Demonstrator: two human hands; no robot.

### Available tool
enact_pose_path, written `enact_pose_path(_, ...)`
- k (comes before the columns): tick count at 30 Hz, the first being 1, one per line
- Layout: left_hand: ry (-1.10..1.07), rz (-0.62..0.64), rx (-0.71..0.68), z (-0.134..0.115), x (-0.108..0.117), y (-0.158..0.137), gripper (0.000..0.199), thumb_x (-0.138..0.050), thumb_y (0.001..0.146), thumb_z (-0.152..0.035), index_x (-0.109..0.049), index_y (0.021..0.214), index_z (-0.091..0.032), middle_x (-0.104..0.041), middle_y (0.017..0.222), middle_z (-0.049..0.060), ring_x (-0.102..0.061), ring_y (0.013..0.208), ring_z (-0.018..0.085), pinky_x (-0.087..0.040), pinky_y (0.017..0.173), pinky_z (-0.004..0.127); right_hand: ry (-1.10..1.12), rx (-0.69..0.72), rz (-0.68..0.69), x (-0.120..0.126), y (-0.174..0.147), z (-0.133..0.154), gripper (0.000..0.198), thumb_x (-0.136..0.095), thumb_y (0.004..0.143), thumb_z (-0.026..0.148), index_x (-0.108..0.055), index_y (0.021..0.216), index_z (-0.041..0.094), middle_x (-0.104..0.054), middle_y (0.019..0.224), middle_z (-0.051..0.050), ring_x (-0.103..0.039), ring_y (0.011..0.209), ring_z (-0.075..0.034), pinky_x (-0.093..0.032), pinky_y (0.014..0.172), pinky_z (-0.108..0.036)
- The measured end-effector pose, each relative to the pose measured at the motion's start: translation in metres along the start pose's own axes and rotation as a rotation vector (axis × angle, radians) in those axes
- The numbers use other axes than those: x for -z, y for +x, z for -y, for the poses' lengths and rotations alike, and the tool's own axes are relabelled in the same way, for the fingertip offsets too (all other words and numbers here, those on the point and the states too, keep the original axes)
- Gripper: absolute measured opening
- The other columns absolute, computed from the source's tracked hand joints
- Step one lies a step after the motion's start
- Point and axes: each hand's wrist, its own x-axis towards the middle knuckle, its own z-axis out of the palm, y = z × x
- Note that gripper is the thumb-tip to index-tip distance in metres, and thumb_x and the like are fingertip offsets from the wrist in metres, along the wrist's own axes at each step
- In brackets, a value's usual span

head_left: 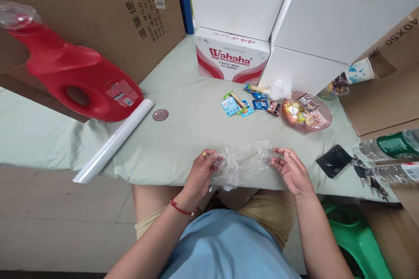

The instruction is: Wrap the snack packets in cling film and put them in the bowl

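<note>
A clear plastic bag (244, 161), crinkled and see-through, is stretched between my two hands at the table's front edge. My left hand (202, 170) pinches its left end between thumb and fingers. On the other side my right hand (290, 170) grips the bag's right end with thumb and fingertips. Beyond the bag lie several small snack packets (234, 105) in blue, green and brown wrappers. A crumpled clear plastic wrap (280, 90) sits beside them. Right of these is a pink translucent bowl (306, 127) with wrapped snacks in it.
At left, a large red jug (85, 83) stands near a white roll (113, 141) and a round badge (160, 114). A Wahaha carton (232, 56) and white boxes stand behind. At right are a black wallet-like item (334, 161), keys (368, 174), plastic bottles (397, 144) and a green stool (356, 235).
</note>
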Motion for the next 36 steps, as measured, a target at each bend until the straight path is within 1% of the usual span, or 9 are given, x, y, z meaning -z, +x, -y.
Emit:
enact_pose_path(4, -0.057, -0.069, -0.008, 0.007, -0.004, -0.002, 0.04, -0.087, 0.064, -0.043, -0.058, 0.084, -0.021, -0.075, 0.082, 0.002, -0.071, 0.08, 0.016, -0.052, 0.076, 0.028, -0.077, -0.032, 0.015, -0.01, -0.007, -0.024, 0.065, -0.078, 0.08, 0.075, -0.066, 0.12, 0.025, -0.077, 0.115, -0.011, -0.072, 0.101, -0.023, -0.062, 0.086, -0.039)
enact_pose_path(8, -0.136, -0.037, -0.024, 0.011, -0.007, -0.006, 0.042, -0.087, 0.067, -0.041, -0.056, 0.086, -0.022, -0.076, 0.086, 0.002, -0.074, 0.085, 0.017, -0.056, 0.084, 0.032, -0.178, -0.062, 0.12, -0.038, -0.017, -0.051, 0.077, -0.093, 0.073, 0.053, -0.057, 0.135, 0.028, -0.076, 0.111, -0.007, -0.07, 0.104, -0.023, -0.057, 0.094, -0.038)
enact_pose_path(12, -0.178, -0.014, -0.029, 0.003, 0.002, -0.004, 0.04, -0.088, 0.068, -0.038, -0.055, 0.086, -0.022, -0.076, 0.094, 0.002, -0.074, 0.096, 0.019, -0.059, 0.09, 0.037, -0.185, 0.053, 0.096, -0.054, -0.011, -0.057, 0.056, -0.09, 0.076, 0.047, -0.066, 0.122, 0.027, -0.069, 0.09, 0.001, -0.064, 0.087, -0.018, -0.054, 0.089, -0.033)
enact_pose_path(17, -0.188, -0.08, -0.059, -0.011, 0.02, 0.003, 0.038, -0.086, 0.068, -0.035, -0.055, 0.085, -0.023, -0.068, 0.083, -0.003, -0.071, 0.085, 0.015, -0.061, 0.086, 0.035, -0.112, 0.093, 0.036, -0.046, -0.001, -0.039, 0.034, -0.088, 0.075, 0.051, -0.072, 0.091, 0.025, -0.069, 0.096, -0.002, -0.063, 0.088, -0.018, -0.057, 0.086, -0.035)
enact_pose_path(21, -0.121, -0.122, -0.087, -0.019, 0.027, 0.006, 0.042, -0.085, 0.068, -0.038, -0.05, 0.085, -0.024, -0.058, 0.067, -0.008, -0.06, 0.059, 0.009, -0.051, 0.057, 0.021, -0.049, 0.044, 0.011, -0.038, -0.003, -0.027, 0.038, -0.092, 0.072, 0.052, -0.07, 0.088, 0.026, -0.069, 0.095, -0.002, -0.066, 0.084, -0.018, -0.062, 0.071, -0.032)
enact_pose_path(25, 0.185, 0.097, 0.028, -0.042, 0.038, 0.016, 0.043, -0.09, 0.064, -0.038, -0.055, 0.084, -0.022, -0.039, 0.052, -0.013, -0.03, 0.039, 0.003, -0.02, 0.038, 0.016, -0.139, -0.017, -0.059, -0.026, -0.004, -0.014, 0.05, -0.093, 0.067, 0.057, -0.069, 0.094, 0.023, -0.06, 0.068, 0.004, -0.046, 0.046, -0.008, -0.033, 0.036, -0.017)
enact_pose_path(28, 0.336, 0.212, 0.087, -0.069, 0.045, 0.033, 0.042, -0.091, 0.062, -0.033, -0.058, 0.085, -0.02, -0.041, 0.054, -0.012, -0.033, 0.038, 0.003, -0.019, 0.037, 0.017, -0.141, -0.15, 0.014, -0.017, 0.002, -0.004, 0.054, -0.095, 0.061, 0.054, -0.07, 0.094, 0.02, -0.054, 0.059, 0.008, -0.031, 0.038, -0.003, -0.017, 0.033, -0.015)
enact_pose_path(33, 0.345, -0.079, -0.114, -0.082, 0.042, 0.045, 0.056, -0.09, 0.067, -0.035, -0.055, 0.109, -0.022, -0.066, 0.095, 0.002, -0.07, 0.082, 0.017, -0.053, 0.062, 0.025, -0.105, -0.174, -0.034, -0.021, 0.013, -0.012, 0.056, -0.098, 0.052, 0.052, -0.069, 0.086, 0.018, -0.054, 0.058, 0.007, -0.032, 0.039, -0.002, -0.015, 0.036, -0.015)
enact_pose_path(36, 0.41, -0.155, -0.17, -0.062, 0.038, 0.035, 0.055, -0.084, 0.072, -0.063, -0.06, 0.097, -0.02, -0.066, 0.093, 0.005, -0.066, 0.083, 0.019, -0.049, 0.062, 0.025, -0.078, -0.128, -0.051, -0.029, 0.014, -0.026, 0.053, -0.095, 0.056, 0.056, -0.067, 0.082, 0.019, -0.054, 0.059, 0.006, -0.033, 0.04, -0.003, -0.016, 0.037, -0.016)
